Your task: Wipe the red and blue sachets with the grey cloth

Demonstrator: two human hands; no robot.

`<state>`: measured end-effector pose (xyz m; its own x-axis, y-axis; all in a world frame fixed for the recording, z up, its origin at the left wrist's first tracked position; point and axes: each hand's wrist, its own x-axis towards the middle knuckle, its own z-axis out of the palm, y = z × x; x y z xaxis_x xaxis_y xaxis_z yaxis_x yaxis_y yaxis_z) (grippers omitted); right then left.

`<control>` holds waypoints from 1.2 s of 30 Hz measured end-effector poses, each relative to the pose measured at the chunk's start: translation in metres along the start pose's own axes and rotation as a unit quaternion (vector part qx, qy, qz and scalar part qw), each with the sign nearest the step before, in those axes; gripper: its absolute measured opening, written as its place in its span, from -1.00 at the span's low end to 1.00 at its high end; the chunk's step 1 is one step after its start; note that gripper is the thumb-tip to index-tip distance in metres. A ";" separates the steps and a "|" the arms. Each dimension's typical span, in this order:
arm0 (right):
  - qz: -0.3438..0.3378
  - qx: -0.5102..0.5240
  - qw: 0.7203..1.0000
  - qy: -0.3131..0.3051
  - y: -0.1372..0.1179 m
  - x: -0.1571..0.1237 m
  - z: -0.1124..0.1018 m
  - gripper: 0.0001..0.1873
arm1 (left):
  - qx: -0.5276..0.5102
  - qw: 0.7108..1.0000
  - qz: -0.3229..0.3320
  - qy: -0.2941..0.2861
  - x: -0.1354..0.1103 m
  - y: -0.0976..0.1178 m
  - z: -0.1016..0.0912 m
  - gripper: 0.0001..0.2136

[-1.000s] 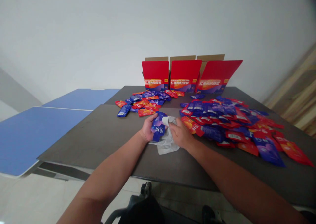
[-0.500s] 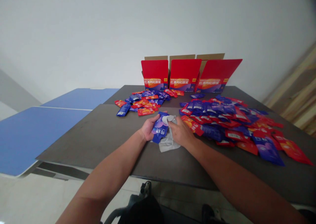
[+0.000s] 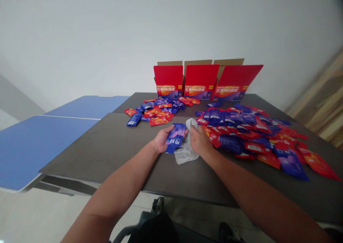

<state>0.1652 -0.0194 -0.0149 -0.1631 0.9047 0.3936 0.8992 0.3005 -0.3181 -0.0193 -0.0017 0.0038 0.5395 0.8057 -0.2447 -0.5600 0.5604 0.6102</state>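
Observation:
My left hand (image 3: 162, 139) grips a blue sachet (image 3: 175, 137) with purple print and white lettering, its front turned up toward me. Just right of it, my right hand (image 3: 198, 140) is closed on a light grey cloth (image 3: 187, 153), whose lower end hangs down to the table. A narrow gap shows between the sachet's face and the bunched part of the cloth. Close to my right hand lies a large heap of red and blue sachets (image 3: 241, 119). Beyond my left hand is a smaller pile of sachets (image 3: 158, 110).
Three red printed cartons (image 3: 201, 82) stand with raised flaps at the back of the dark table (image 3: 107, 150), near the wall. A blue table (image 3: 34, 143) with white lines adjoins on the left. Below the front edge are a chair and feet.
My right hand has drawn the cloth off the sachet's face and slightly to the right. The left hand keeps the sachet in nearly the same place.

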 end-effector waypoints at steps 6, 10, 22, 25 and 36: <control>-0.112 0.026 0.993 0.016 -0.007 -0.007 -0.002 -0.60 | -0.007 0.993 0.064 0.098 0.002 0.002 0.005 -0.76; -0.272 0.016 0.959 -0.075 -0.018 -0.016 -0.007 -0.64 | 0.011 0.994 0.058 0.096 -0.001 -0.006 0.010 -0.66; -0.223 0.009 0.971 -0.088 -0.024 -0.015 -0.010 -0.64 | -0.005 0.998 -0.002 0.060 0.001 -0.014 0.009 -0.64; -0.198 0.015 0.977 -0.073 -0.024 -0.015 -0.010 -0.67 | 0.000 0.997 -0.012 0.074 0.000 -0.014 0.012 -0.66; -0.076 0.046 0.996 -0.030 -0.013 -0.007 0.003 -0.58 | 0.098 0.993 -0.058 -0.003 -0.006 -0.009 0.006 -0.62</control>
<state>0.1534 -0.0293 -0.0159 -0.3215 0.8621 0.3917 0.8213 0.4598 -0.3378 -0.0131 -0.0127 0.0043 0.5981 0.7356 -0.3180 -0.3600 0.6012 0.7134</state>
